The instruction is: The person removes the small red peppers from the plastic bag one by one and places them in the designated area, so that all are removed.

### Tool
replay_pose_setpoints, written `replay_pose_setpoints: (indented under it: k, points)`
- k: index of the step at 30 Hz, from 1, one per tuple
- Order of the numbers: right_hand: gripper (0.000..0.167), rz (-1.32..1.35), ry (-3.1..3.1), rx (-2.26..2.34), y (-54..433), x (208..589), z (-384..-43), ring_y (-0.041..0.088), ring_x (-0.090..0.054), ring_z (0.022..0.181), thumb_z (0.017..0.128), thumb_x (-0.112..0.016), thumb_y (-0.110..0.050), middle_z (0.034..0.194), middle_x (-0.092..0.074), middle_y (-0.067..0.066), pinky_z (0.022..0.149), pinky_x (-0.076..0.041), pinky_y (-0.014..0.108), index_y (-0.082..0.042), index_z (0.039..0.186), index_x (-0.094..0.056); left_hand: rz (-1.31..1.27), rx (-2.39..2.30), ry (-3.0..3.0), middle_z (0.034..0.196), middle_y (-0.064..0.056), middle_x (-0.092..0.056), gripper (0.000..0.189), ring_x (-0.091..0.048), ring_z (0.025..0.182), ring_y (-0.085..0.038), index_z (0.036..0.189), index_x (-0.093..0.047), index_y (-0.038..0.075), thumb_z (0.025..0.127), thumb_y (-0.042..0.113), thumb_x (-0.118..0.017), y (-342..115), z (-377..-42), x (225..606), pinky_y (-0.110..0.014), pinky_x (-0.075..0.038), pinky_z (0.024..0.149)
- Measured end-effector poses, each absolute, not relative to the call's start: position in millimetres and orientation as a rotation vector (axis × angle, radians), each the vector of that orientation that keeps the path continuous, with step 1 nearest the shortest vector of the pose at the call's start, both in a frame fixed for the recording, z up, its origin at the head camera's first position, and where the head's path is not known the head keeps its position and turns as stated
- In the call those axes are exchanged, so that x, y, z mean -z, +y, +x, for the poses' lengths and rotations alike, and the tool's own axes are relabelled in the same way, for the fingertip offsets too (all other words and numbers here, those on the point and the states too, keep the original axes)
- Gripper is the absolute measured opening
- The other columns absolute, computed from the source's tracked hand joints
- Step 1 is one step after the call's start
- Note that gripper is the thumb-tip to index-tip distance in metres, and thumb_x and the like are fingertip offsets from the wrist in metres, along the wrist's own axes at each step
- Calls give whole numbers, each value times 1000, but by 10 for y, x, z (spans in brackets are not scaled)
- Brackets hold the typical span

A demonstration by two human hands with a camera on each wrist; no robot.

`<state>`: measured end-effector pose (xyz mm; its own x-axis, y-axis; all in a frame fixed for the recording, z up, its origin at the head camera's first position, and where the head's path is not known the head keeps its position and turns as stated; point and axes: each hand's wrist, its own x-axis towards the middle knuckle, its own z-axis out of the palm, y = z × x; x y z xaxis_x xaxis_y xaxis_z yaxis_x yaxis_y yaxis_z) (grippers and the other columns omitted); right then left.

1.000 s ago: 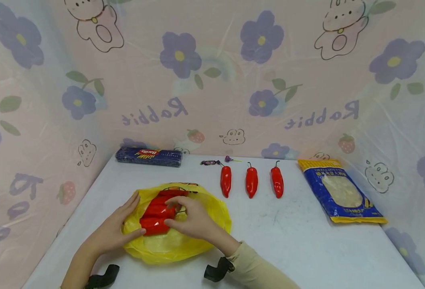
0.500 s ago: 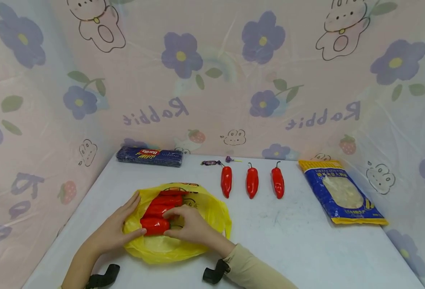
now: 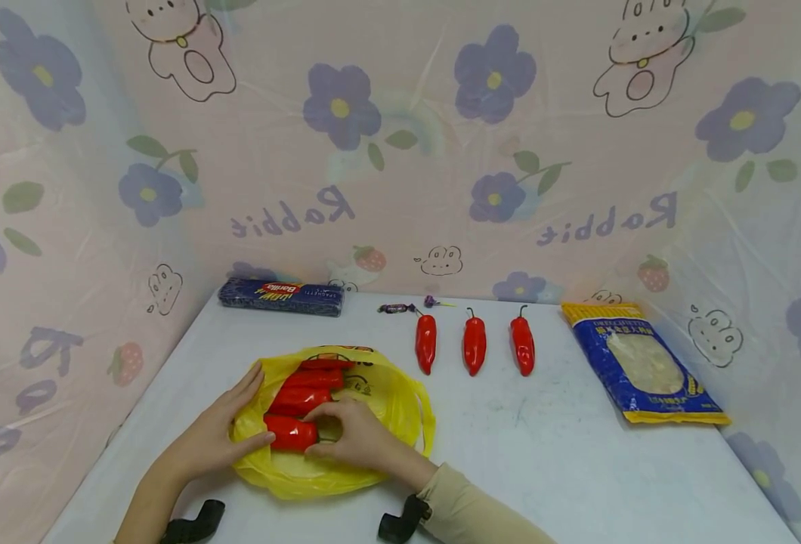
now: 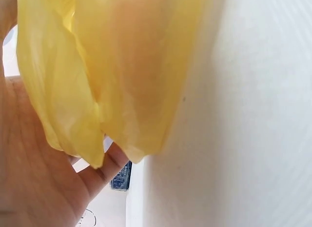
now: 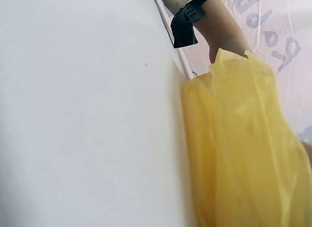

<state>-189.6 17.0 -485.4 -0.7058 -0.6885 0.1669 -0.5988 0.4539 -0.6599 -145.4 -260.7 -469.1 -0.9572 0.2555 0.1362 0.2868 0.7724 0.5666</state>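
Observation:
A yellow plastic bag (image 3: 305, 480) lies on the table with its mouth spread wide. Several glossy red chili peppers are stacked inside it. My left hand (image 3: 220, 423) holds the bag's left rim, fingers along the outside and thumb over the edge at the nearest pepper. In the left wrist view the thin yellow plastic hangs in front of the palm (image 4: 34, 154). My right hand (image 3: 363, 438) reaches into the bag and pinches the stem end of the nearest red chili pepper (image 3: 288, 433). In the right wrist view the bag wall (image 5: 243, 149) hides the right fingers.
Behind the bag three red chili peppers (image 3: 474, 344) lie in a row. Farther back are a wrapped candy (image 3: 396, 308), a lollipop (image 3: 431, 301) and a dark blue spaghetti pack (image 3: 281, 296). A blue and yellow pasta bag (image 3: 645, 363) lies at the right.
My right hand has moved a little toward the front and settled at the nearest pepper's stem end. That pepper has shifted slightly frontward, apart from the others. The left hand stays on the rim.

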Motion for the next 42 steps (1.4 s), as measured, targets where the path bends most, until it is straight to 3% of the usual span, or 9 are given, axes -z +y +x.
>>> replay_pose_setpoints:
  k: [11,18,24,35,42]
  points:
    - [37,-1122,2571,1086,161,4867,-1903,1,-57,109,90,-86,-39,119,-73,-15,100,-50,22,-23,122,-76,-436,950,-2913,175,-17,-25,100,-34,152,-53,165,-35,4,90,54,-78,-2608,-1453,4678,-78,-38,111]
    - [38,-1121,2548,1132,185,4768,-1906,2,-57,98,90,-87,-35,112,-72,-15,88,-50,17,-21,123,-76,-439,963,-2914,175,-17,-25,100,-34,152,-53,166,-34,6,90,54,-78,-2612,-1450,4678,-78,-38,111]
    - [36,-1084,2549,1138,222,4654,-1902,3,-56,98,90,-86,-33,109,-72,-15,86,-50,15,-20,123,-77,-440,948,-2918,175,-17,-24,100,-34,152,-53,166,-34,5,91,55,-77,-2615,-1459,4689,-78,-39,111]
    - [36,-1102,2628,1158,321,4476,-1950,11,-60,103,91,-84,-30,113,-75,-9,88,-54,19,-18,125,-77,-447,930,-2915,175,-16,-25,100,-35,152,-53,166,-34,6,90,54,-78,-2617,-1457,4712,-77,-39,111]
    - [33,-1030,2571,1322,393,4343,-1979,14,-65,107,91,-83,-23,111,-76,-6,97,-58,35,-13,122,-77,-437,947,-2927,175,-16,-24,100,-34,152,-53,166,-33,7,90,53,-79,-2608,-1459,4705,-77,-38,112]
